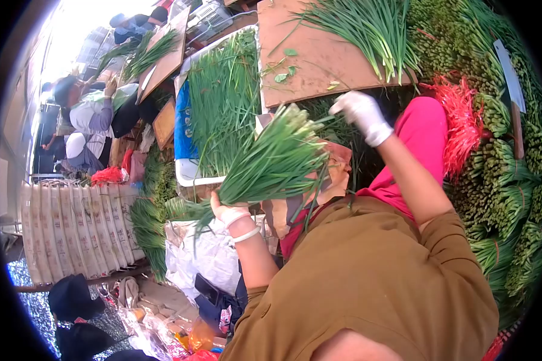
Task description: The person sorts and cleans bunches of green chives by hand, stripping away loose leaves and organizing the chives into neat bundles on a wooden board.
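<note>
My left hand (pixel 227 212) is closed round the leafy end of a bunch of garlic chives (pixel 277 159), held in front of my body. The pale cut ends of the bunch point up and to the right. A white band circles my left wrist. My right hand (pixel 362 115), in a white glove, is raised right of the pale ends and apart from them. Its fingers are curled inward, and whatever they may pinch is too small to make out. More loose chives (pixel 367 33) lie on a brown board (pixel 319 75) beyond my hands.
A white crate (pixel 190 179) full of chives stands left of the board. Tied bundles (pixel 494 198) are stacked at right, with red ties (pixel 454 120) and a large knife (pixel 512 90) on them. Other people (pixel 87 114) work at upper left, near a slatted panel (pixel 81 231).
</note>
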Motion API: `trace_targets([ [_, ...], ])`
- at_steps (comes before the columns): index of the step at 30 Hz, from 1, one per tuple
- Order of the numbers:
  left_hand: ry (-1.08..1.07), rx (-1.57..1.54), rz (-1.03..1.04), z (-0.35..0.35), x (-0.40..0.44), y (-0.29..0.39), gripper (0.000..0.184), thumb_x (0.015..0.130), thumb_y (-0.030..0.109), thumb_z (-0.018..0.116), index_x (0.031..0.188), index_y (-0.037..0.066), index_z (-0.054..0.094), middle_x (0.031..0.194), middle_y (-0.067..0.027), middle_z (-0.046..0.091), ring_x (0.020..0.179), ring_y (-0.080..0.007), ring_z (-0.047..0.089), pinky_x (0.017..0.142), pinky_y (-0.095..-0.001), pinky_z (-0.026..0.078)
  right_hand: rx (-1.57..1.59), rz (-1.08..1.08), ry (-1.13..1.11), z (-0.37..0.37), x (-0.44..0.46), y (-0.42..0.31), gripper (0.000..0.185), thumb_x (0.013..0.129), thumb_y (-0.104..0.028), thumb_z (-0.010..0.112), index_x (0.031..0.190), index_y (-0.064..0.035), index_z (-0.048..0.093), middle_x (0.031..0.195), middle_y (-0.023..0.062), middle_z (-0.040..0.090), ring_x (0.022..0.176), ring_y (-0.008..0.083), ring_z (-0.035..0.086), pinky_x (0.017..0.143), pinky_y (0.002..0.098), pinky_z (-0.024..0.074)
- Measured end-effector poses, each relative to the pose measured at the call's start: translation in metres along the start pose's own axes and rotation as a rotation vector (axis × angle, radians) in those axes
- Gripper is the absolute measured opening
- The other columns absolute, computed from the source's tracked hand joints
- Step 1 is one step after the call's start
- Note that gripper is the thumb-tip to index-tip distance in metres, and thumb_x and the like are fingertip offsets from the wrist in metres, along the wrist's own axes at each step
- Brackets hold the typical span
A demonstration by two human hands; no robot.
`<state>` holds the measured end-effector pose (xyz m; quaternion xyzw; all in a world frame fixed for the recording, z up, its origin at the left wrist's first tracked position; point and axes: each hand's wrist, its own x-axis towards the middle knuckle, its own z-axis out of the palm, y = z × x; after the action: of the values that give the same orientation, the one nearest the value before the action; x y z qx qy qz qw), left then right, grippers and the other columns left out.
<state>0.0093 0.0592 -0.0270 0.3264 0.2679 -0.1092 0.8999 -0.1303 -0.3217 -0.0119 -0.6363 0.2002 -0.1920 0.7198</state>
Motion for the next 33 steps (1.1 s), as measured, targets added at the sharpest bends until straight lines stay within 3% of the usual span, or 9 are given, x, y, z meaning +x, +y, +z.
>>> trace_targets([
  [2,0.085,0.048,-0.091,-0.023,0.019,-0.006,0.053,0.086,0.044,0.044,0.117,0.004,0.059,0.117,-0.0178,0.062,0.109,-0.0399,0.056,0.092,-0.0602,0.043,0.241,0.082,0.15,-0.057,0.008,0.03,0.029,0.093,-0.019,0.05,0.078,-0.0037,0.068,0.059,-0.0011,0.057,0.045,0.0037,0.037,0.044,0.0215,0.0299],
  [7,0.094,0.067,-0.086,-0.028,0.016,-0.027,0.058,0.085,0.044,0.041,0.121,0.001,0.056,0.124,-0.0197,0.057,0.117,-0.0412,0.05,0.097,-0.0621,0.036,-0.01,0.672,-0.281,-0.004,-0.054,0.024,0.038,0.09,-0.041,0.055,0.086,-0.0043,0.065,0.065,0.0008,0.059,0.053,0.0103,0.052,0.049,0.0225,0.0421],
  [11,-0.05,-0.016,-0.206,-0.04,0.028,-0.012,0.06,0.085,0.046,0.038,0.127,0.006,0.053,0.129,-0.0162,0.054,0.123,-0.0411,0.045,0.102,-0.0617,0.031,0.003,0.501,-0.333,0.067,-0.071,0.068,0.033,0.085,-0.038,0.063,0.091,-0.006,0.068,0.074,0.0026,0.065,0.059,0.0122,0.057,0.053,0.0264,0.0458],
  [14,0.106,0.1,-0.047,-0.032,0.024,-0.013,0.06,0.085,0.047,0.037,0.126,0.007,0.054,0.129,-0.0157,0.055,0.122,-0.0404,0.045,0.102,-0.0619,0.031,0.041,0.363,-0.237,0.057,-0.051,0.082,0.023,0.087,-0.026,0.06,0.08,-0.0068,0.07,0.074,0.0037,0.066,0.066,0.013,0.06,0.06,0.0287,0.0472],
  [15,0.104,0.09,-0.057,-0.036,0.029,-0.013,0.059,0.086,0.047,0.036,0.125,0.007,0.055,0.128,-0.0157,0.055,0.122,-0.0401,0.046,0.102,-0.0616,0.031,0.046,0.045,-0.244,0.04,-0.047,0.075,0.023,0.09,-0.023,0.055,0.081,-0.0064,0.069,0.075,0.006,0.067,0.069,0.0147,0.06,0.064,0.0294,0.0471],
  [18,0.046,0.081,-0.117,-0.047,0.037,-0.011,0.057,0.086,0.046,0.037,0.122,0.007,0.058,0.127,-0.0155,0.056,0.121,-0.0393,0.047,0.101,-0.0607,0.032,0.583,0.343,0.188,-0.027,-0.024,0.09,0.023,0.095,-0.021,0.048,0.088,-0.0048,0.063,0.078,0.0065,0.068,0.065,0.0095,0.058,0.056,0.0265,0.0448],
  [25,-0.094,0.102,-0.118,-0.055,0.055,-0.005,0.052,0.085,0.046,0.042,0.115,0.008,0.061,0.121,-0.0151,0.06,0.116,-0.0381,0.051,0.098,-0.0593,0.035,0.046,0.423,-0.28,0.04,-0.049,0.017,0.024,0.089,-0.025,0.055,0.094,-0.0044,0.066,0.076,-0.0018,0.061,0.062,0.0059,0.053,0.049,0.0231,0.0379],
  [29,-0.12,0.027,-0.069,-0.058,0.047,0.012,0.037,0.086,0.04,0.047,0.098,0.009,0.063,0.111,-0.0161,0.063,0.107,-0.0372,0.055,0.095,-0.0581,0.039,0.809,0.475,-0.184,0.017,-0.015,0.032,0.02,0.092,-0.018,0.049,0.09,-0.0048,0.063,0.061,-0.0075,0.047,0.045,-0.0008,0.034,0.04,0.0151,0.0252],
  [33,-0.22,-0.067,-0.067,-0.055,0.034,0.012,0.029,0.084,0.034,0.052,0.09,0.009,0.064,0.104,-0.0141,0.065,0.1,-0.0355,0.058,0.091,-0.0574,0.042,0.241,0.272,-0.201,-0.004,-0.029,-0.014,0.02,0.092,-0.025,0.054,0.091,-0.007,0.064,0.07,-0.0061,0.056,0.05,-0.0006,0.039,0.043,0.0149,0.0302],
])
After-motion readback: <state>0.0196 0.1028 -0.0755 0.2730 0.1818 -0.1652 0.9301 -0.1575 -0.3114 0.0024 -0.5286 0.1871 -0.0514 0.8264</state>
